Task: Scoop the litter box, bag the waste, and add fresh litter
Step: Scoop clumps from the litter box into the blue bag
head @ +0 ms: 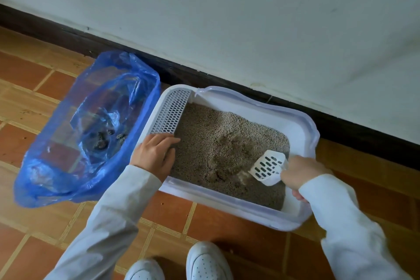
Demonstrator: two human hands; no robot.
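A white litter box sits on the floor by the wall, filled with grey-brown litter that shows dug hollows. A slotted grid step lines its left end. My left hand rests on the box's left rim, fingers curled over the edge by the grid. My right hand grips the handle of a white slotted scoop, whose blade sits over the litter at the box's right side. An open blue plastic bag stands left of the box with dark clumps at its bottom.
The floor is orange-brown tile with pale grout strips. A dark baseboard and a pale wall run behind the box. My two white shoes stand just in front of the box.
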